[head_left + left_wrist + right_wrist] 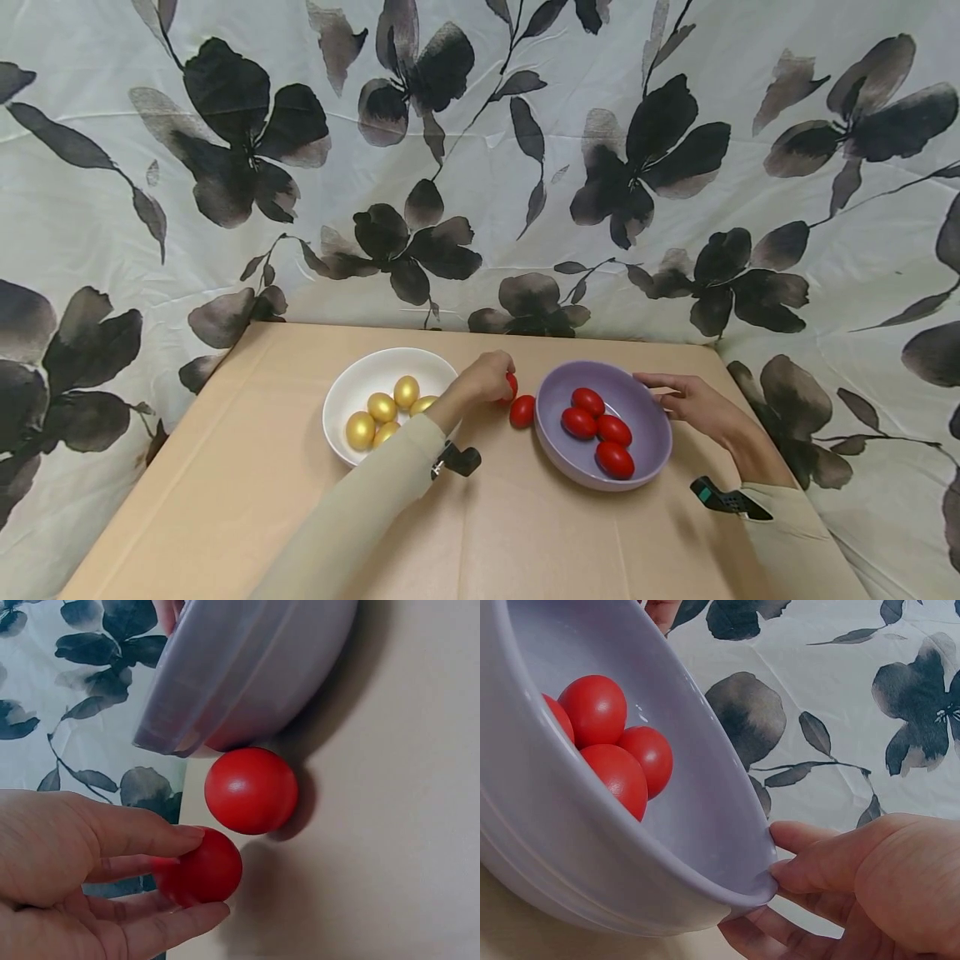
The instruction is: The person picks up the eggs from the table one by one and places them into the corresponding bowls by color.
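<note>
My left hand [486, 377] pinches a red egg [214, 866] between thumb and fingers, close over the table, between the two bowls. Another red egg [522, 412] lies on the table right beside the purple bowl [551, 450]. Inside that bowl several red eggs [614, 431] sit together. At the bowl's right side, my right hand [693, 404] holds the rim; in the right wrist view the thumb is at the edge and other fingers reach below it.
A white bowl [335, 400] with several gold eggs [361, 430] stands to the left, partly covered by the left forearm. The tan tabletop [525, 542] ends at the back against a floral cloth [510, 167], which also hangs at both sides.
</note>
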Demonstrator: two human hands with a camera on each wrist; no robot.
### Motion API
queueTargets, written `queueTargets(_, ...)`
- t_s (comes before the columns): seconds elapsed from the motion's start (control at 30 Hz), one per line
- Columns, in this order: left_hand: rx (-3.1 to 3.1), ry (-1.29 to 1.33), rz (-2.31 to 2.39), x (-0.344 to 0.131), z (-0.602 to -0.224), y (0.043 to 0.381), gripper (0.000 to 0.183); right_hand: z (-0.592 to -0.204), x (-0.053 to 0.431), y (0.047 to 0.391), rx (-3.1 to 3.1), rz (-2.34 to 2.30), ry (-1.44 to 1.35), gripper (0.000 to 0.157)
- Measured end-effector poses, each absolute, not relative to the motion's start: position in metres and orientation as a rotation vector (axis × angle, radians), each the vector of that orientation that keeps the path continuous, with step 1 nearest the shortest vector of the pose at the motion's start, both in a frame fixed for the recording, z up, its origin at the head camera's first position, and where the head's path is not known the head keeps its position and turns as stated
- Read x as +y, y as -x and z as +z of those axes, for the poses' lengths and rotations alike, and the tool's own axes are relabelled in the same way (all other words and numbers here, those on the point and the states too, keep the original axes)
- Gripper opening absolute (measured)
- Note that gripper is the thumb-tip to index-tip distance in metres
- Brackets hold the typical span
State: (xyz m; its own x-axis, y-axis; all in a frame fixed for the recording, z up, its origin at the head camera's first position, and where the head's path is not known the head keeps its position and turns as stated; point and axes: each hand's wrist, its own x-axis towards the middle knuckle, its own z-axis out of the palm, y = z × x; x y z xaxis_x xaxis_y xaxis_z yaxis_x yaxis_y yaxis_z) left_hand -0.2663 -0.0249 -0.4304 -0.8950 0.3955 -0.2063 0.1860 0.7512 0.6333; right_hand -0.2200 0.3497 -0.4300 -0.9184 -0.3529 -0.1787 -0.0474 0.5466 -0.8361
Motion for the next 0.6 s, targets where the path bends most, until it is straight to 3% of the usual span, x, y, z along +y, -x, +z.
queueTargets(0.6, 2.645, -0.521, 1.066, -0.032, -0.419, 0.255, 0.046, -0.428, 0.348, 0.219, 2.453, -1.316, 0.320, 0.050)
